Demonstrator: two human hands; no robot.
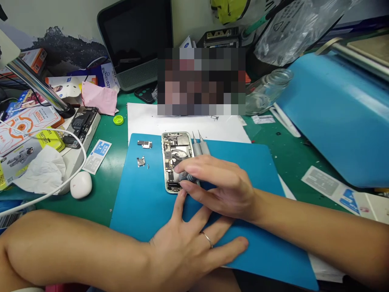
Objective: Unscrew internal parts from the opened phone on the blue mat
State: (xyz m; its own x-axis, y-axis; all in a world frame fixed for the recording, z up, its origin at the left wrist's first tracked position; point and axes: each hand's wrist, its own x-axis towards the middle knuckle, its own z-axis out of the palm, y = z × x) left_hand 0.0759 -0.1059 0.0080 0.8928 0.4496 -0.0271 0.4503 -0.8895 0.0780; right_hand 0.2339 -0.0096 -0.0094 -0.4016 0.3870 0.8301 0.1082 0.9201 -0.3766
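An opened phone [168, 154] lies on a blue mat [130, 202], its inner parts showing. My right hand [221, 186] is over its right side, thumb and fingers curled round a grey ridged knob, seemingly the top of a screwdriver [190, 177]; the hand hides part of it. My left hand [194, 239] rests palm down, fingers spread, its index fingertip at the phone's bottom edge. Beyond my right hand lie two grey pointed tools [200, 147]. A small metal plate [145, 144] and a small square part [141, 161] sit left of the phone.
Left of the mat are a white earbud case [81, 185], a white cable [74, 170] and another opened phone [79, 125]. A glass jar [267, 91] lies tilted at the back right. A blue sheet [322, 117] covers the right side. White paper [142, 117] shows behind the mat.
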